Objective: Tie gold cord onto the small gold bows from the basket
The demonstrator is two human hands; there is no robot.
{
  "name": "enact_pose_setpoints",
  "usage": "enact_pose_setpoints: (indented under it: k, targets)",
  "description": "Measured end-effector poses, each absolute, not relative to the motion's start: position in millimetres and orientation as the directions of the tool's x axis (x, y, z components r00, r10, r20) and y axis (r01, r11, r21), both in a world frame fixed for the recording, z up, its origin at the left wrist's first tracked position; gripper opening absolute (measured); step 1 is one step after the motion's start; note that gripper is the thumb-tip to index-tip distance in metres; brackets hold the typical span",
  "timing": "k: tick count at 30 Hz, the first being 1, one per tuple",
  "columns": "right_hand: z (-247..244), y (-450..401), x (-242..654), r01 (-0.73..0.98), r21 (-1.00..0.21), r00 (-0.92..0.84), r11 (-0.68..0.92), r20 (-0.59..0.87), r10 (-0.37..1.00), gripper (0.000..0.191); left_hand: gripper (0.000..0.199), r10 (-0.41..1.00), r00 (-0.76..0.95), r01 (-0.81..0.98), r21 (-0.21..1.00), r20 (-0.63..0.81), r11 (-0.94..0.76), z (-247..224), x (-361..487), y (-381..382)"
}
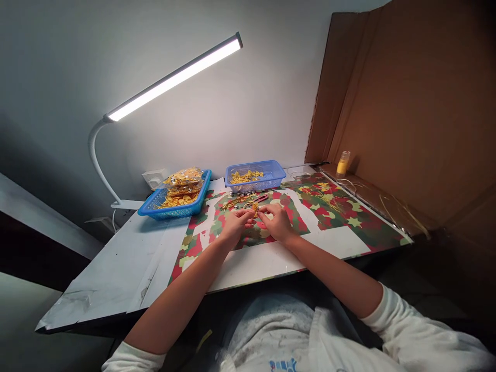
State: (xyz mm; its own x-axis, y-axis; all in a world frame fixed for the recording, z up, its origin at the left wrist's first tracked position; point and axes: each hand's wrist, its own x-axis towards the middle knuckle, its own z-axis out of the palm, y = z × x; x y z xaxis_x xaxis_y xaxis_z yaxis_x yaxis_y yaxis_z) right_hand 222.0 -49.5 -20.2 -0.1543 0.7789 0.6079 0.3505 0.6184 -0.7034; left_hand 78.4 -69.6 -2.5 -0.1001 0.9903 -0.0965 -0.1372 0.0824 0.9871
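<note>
Over the camouflage-patterned sheet, my left hand (237,223) and my right hand (276,221) meet with fingertips nearly together. Between them is a small golden-yellow ribbon piece (254,206), pinched by the fingers of both hands and partly hidden. Just beyond my hands lie thin gold strands (232,201) and a pair of tweezers-like pink tool (261,198). Several small silvery beads (242,193) sit in front of the periwinkle basket (256,184), which contains yellow bow-shaped pieces (246,177).
At the left, a blue basket (170,212) carries yellow ribbon pieces and a clear plastic bag (186,178) of more. A lit desk lamp (174,77) arches above. Yellow strands (327,194) lie on the right, near a small yellow-filled bottle (343,163) and a cardboard wall (406,103).
</note>
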Motion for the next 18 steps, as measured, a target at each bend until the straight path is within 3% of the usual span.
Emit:
enact_pose_setpoints:
  k: [4,8,13,18]
  targets:
    - [-12,-54,228,0.418,-0.607,0.006,0.676,0.746,0.666,0.007,0.035,0.979,-0.198,0.081,0.996,0.057,-0.041,-4,75,-68]
    - [-9,-59,228,0.455,-0.531,-0.014,0.715,0.799,0.602,0.009,0.031,0.952,-0.217,0.271,0.950,0.216,-0.154,-7,72,-70]
    - [-18,-57,220,0.529,-0.510,-0.107,0.678,0.753,0.650,0.011,0.024,0.919,-0.188,0.457,0.859,0.348,-0.231,-8,74,-72]
    - [-22,-53,217,0.535,-0.540,-0.125,0.649,0.710,0.693,0.014,0.019,0.920,-0.149,0.495,0.832,0.364,-0.249,-6,77,-75]
